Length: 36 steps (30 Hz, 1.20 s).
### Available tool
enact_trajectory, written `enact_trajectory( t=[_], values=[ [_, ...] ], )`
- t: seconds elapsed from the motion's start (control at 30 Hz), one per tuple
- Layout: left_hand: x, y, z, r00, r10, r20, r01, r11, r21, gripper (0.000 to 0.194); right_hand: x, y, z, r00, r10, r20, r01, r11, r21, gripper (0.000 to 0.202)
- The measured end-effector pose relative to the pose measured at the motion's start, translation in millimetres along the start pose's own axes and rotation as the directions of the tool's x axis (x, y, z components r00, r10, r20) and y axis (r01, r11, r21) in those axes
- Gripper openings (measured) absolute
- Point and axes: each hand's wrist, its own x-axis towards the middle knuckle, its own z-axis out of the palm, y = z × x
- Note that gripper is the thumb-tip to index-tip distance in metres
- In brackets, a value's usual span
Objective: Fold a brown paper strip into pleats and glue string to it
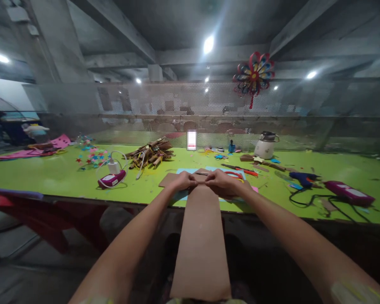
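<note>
A long brown cardboard strip (202, 240) reaches from the green table's front edge down toward my body. My left hand (186, 180) pinches the left side of its far end. On the right side of that same end, my right hand (221, 181) is closed on the cardboard, close to the left one. The far end looks folded or rolled between the fingertips. Another brown cardboard piece (166, 180) lies flat beside my left hand. Orange-handled scissors (245, 170) and light blue paper (182, 171) lie just beyond the hands.
Rolled brown sticks (155, 154) are heaped at the back. A purple power strip (112, 179) and star decorations (95, 157) lie left. Toward the right are a white jug (264, 147), a blue glue gun (304, 179) and another purple power strip (348, 193) with black cables.
</note>
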Motion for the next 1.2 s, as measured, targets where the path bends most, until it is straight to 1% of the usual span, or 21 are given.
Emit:
enact_trajectory(
  t=[0.13, 0.3, 0.43, 0.57, 0.7, 0.8, 0.97, 1.1, 1.2],
  values=[
    [2.1, 1.3, 0.2, 1.000, 0.019, 0.008, -0.019, 0.999, 0.030, 0.026, -14.0, 2.6, 2.7, 0.996, -0.014, -0.086, 0.008, 0.998, -0.069, 0.022],
    [5.1, 11.8, -3.1, 0.996, 0.074, 0.056, -0.083, 0.977, 0.196, 0.026, -20.0, -2.1, 8.0, 0.985, -0.084, -0.152, 0.058, 0.984, -0.168, 0.017],
    [7.4, 14.8, -3.4, 0.993, 0.093, 0.066, -0.105, 0.970, 0.219, 0.019, -23.0, -1.3, 15.3, 0.969, -0.127, -0.212, 0.080, 0.973, -0.215, 0.015],
    [8.2, 12.4, -2.7, 0.990, 0.106, 0.089, -0.123, 0.971, 0.207, 0.018, -24.2, 1.2, 19.5, 0.952, -0.135, -0.275, 0.067, 0.968, -0.242, 0.013],
    [9.7, 8.6, -0.2, 0.984, 0.138, 0.114, -0.153, 0.979, 0.132, 0.028, -23.5, 2.7, 21.2, 0.943, -0.161, -0.290, 0.084, 0.962, -0.262, 0.013],
    [11.8, 5.0, 3.7, 0.982, 0.168, 0.087, -0.174, 0.983, 0.067, 0.032, -21.9, 3.4, 21.5, 0.939, -0.176, -0.296, 0.095, 0.958, -0.269, 0.014],
    [11.4, 3.8, 8.7, 0.982, 0.184, 0.043, -0.187, 0.980, 0.072, 0.030, -20.0, -1.4, 21.0, 0.947, -0.177, -0.269, 0.094, 0.951, -0.296, 0.019],
    [9.0, 8.8, 8.1, 0.981, 0.188, 0.051, -0.192, 0.978, 0.083, 0.030, -19.8, -5.8, 23.3, 0.945, -0.161, -0.286, 0.050, 0.932, -0.359, 0.017],
    [9.3, 10.7, 6.9, 0.979, 0.190, 0.070, -0.196, 0.977, 0.080, 0.028, -20.5, -6.5, 25.7, 0.938, -0.136, -0.319, 0.022, 0.941, -0.337, 0.016]
  ],
)
